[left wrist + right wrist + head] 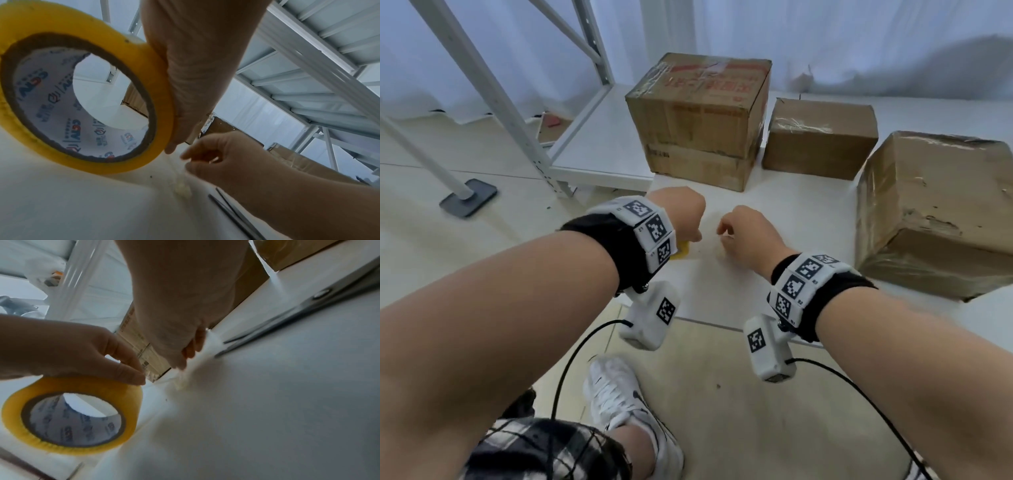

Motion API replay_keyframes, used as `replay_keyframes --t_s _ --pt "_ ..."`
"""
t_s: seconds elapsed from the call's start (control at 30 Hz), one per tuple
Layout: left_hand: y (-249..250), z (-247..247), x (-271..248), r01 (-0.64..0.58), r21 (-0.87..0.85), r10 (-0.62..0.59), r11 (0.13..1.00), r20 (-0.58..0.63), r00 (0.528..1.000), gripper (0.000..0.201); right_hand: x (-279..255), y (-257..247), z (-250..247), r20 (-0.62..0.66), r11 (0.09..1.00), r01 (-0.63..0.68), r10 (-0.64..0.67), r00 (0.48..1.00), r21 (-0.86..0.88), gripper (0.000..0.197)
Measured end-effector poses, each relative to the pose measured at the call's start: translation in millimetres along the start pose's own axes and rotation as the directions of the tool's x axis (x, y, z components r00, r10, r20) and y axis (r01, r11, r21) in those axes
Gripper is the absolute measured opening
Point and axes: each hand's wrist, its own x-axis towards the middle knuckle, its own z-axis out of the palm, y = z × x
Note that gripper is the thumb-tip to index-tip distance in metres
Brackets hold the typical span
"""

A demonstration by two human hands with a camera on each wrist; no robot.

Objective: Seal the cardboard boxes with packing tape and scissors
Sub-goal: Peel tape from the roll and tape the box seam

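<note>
Three cardboard boxes (700,120) sit upper right on a white tabletop (774,212). Left hand (681,216) fingers (127,369) grip tape roll (82,91); right hand (746,236) fingers pinch its loose end.

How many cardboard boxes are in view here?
3, all on the white platform: a big box at back left, a small box beside it, and a crumpled box at right. More may sit off-frame.
</note>
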Motion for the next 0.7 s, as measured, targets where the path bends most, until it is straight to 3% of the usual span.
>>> replay_keyframes --t_s 0.07,0.17,0.23,0.37,0.47,0.7 --pt "3 1 0 0.021 0.01 -0.021 1.0 0.019 1.0 0.025 -8 -2 6 -0.059 0.995 0.094 -0.092 0.994 0.024 0.04" --pt "5 -1 -3 0.04 0.006 -0.041 0.999 0.043 0.998 0.033 -26 -9 21 0.199 0.975 0.217 -0.206 0.958 -0.037 0.054" --pt "6 -2 -4 0.049 -0.001 -0.049 0.999 0.069 0.996 0.042 -33 -11 24 0.339 0.968 0.233 -0.189 0.922 -0.095 0.057" --pt "-6 -2 -15 0.053 -0.102 -0.045 0.993 0.078 0.996 0.048 -32 -13 18 0.439 0.951 0.263 -0.17 0.882 -0.16 0.063" --pt "-19 -4 -34 0.033 -0.202 -0.03 0.979 0.017 0.999 0.058 -32 -11 24 0.462 0.93 0.272 -0.134 0.877 -0.247 0.07" --pt "-15 10 -44 0.031 -0.174 -0.032 0.984 -0.004 0.999 0.041 -37 -6 28 0.444 0.919 0.274 -0.127 0.887 -0.285 0.078"
